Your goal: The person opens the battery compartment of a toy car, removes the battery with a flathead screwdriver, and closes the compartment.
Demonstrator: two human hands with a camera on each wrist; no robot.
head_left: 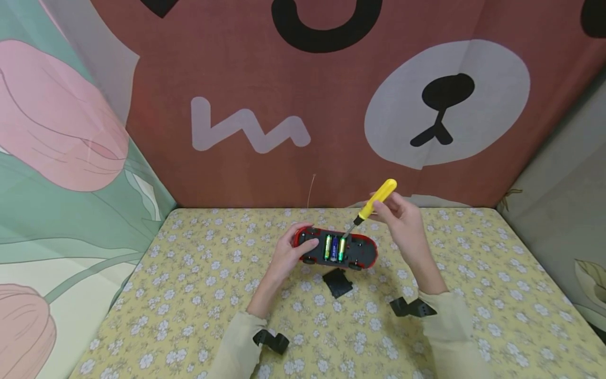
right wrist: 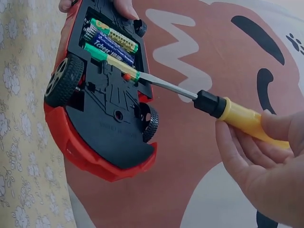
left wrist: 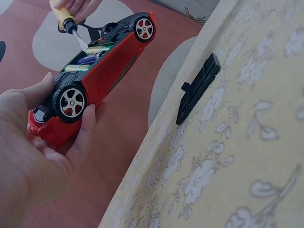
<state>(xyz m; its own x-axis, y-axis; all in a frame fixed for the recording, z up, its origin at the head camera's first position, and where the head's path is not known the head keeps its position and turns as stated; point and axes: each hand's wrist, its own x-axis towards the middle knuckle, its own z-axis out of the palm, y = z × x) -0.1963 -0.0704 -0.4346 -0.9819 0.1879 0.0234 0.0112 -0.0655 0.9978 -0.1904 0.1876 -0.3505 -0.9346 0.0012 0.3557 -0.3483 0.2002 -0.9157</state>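
My left hand [head_left: 285,254] grips one end of a red toy car [left wrist: 111,78], which is turned so its black underside faces up. Three batteries [right wrist: 111,42] lie side by side in the car's uncovered compartment: two green and gold, with a blue one between them. In my right hand [head_left: 406,226] is a screwdriver [head_left: 377,199] with a yellow handle and black collar, held between thumb and fingers. Its metal tip meets the end of the green battery [right wrist: 114,62] nearest that hand, at the compartment's edge. Below the car lies a black battery cover [head_left: 337,283].
The table [head_left: 189,295] wears a yellow flowered cloth. Behind it hangs a brown printed curtain [head_left: 246,179], with a green and pink flowered one [head_left: 85,221] on the left. A thin wire-like strand [head_left: 311,190] rises behind the car.
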